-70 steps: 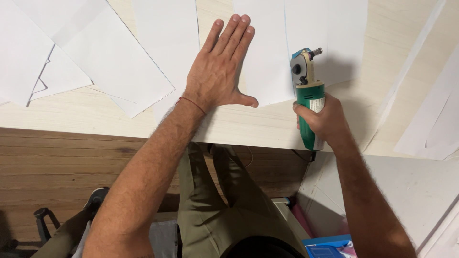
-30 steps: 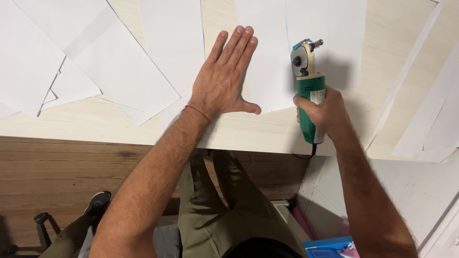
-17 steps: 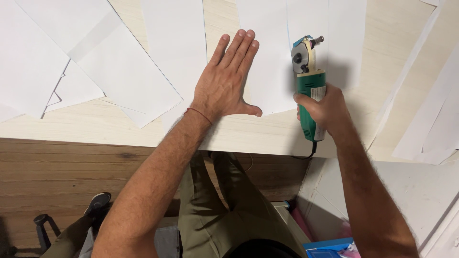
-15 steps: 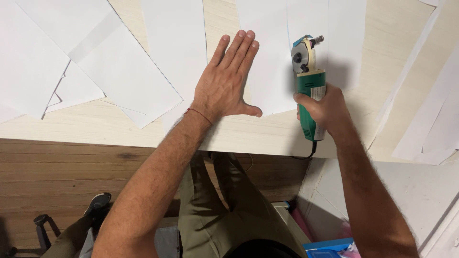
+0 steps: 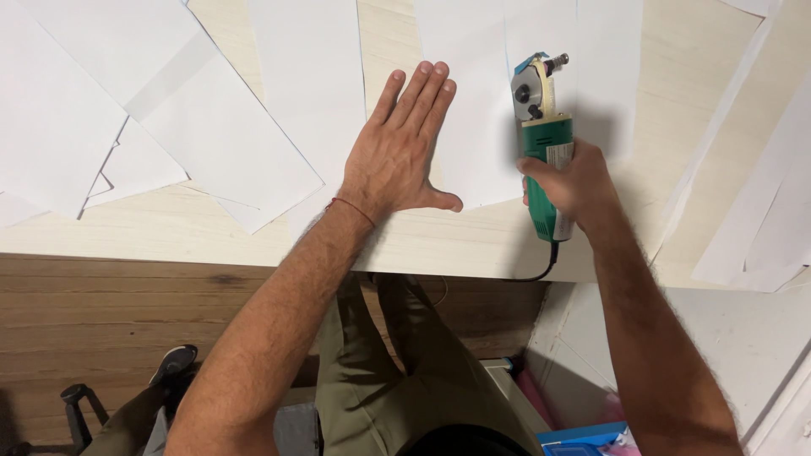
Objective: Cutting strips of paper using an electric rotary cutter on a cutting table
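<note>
My left hand (image 5: 400, 152) lies flat, fingers together and stretched out, pressing on a white sheet (image 5: 473, 101) spread over a pale wooden table (image 5: 473, 241). My right hand (image 5: 573, 181) grips the green handle of a small electric rotary cutter (image 5: 541, 127). The cutter's round blade and grey head point away from me and rest on the same white sheet, just right of my left hand's fingers. A black cord leaves the handle's near end and drops over the table edge.
More white sheets (image 5: 169, 118) overlap across the table's left side, and narrow white strips (image 5: 760, 203) lie at the right. Below the table edge are a wooden floor (image 5: 110, 338), my olive trousers, a dark shoe (image 5: 173, 363) and a blue box (image 5: 583, 439).
The cutter and my right hand have advanced a little away from me along the white sheet. My left hand has stayed flat on the sheet, shifting slightly forward with it.
</note>
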